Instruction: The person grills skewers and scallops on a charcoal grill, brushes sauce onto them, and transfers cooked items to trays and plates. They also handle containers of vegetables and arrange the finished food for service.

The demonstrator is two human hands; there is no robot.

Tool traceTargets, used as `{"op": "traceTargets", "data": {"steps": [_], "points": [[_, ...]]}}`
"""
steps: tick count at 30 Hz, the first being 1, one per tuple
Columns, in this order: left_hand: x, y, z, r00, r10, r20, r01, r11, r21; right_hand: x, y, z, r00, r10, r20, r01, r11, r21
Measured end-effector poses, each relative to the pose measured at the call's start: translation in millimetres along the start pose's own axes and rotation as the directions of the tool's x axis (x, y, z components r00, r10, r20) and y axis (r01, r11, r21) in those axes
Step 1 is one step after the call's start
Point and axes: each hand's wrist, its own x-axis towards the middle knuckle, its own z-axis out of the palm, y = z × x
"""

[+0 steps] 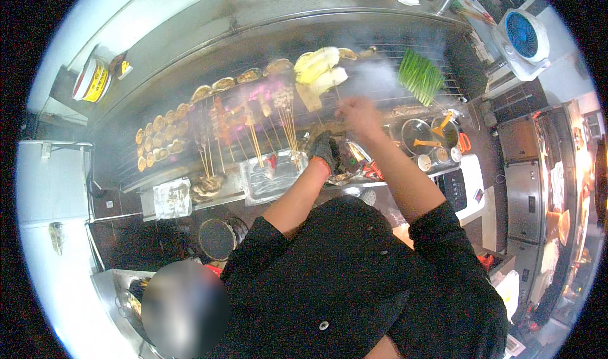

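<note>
My left hand (324, 146), in a dark glove with an orange cuff, is at the front edge of a long smoking grill. A thin skewer (319, 117) runs from the glove towards pale leafy cabbage (317, 69) on the grate; the fingers' hold is hard to see. My bare right hand (359, 115) hovers just below the cabbage, blurred, its fingers curled. Another skewer (337, 92) ends close to its fingertips, and whether they pinch it is unclear. Left of the cabbage lie bamboo-skewered meat (218, 117) and pale skewered pieces (283, 98).
Round slices (161, 133) in rows and scallops (223, 83) in shells cook at left. Green stalks (420, 76) lie at right. A metal tray (266, 181), a glass bowl (417, 133), seasoning shakers (441, 155) and red-handled scissors (464, 142) line the front. A fan (526, 36) stands far right.
</note>
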Motion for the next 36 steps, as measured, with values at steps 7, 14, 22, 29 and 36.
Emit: {"op": "traceTargets", "data": {"steps": [7,14,22,29,36], "points": [[-13,-3,-3,0.999,0.027,0.022,-0.026,0.999,-0.022,-8,63,25,0.994,0.098,0.039,-0.088,0.974,-0.208],[25,-23,-93,0.804,0.254,0.538,-0.594,0.38,0.709,-13,86,-63,0.963,-0.24,-0.12,0.163,0.879,-0.448],[-18,-81,-114,0.992,-0.017,0.125,-0.125,-0.274,0.954,49,176,-304,0.823,-0.372,-0.43,-0.174,0.555,-0.814],[46,-163,63,0.999,-0.027,-0.044,0.043,0.919,0.391,61,285,-429,0.856,0.111,-0.505,-0.361,0.827,-0.43],[200,-243,222,0.871,-0.194,0.451,-0.239,0.636,0.734,98,335,-403,0.963,0.189,-0.193,-0.257,0.86,-0.44]]}}
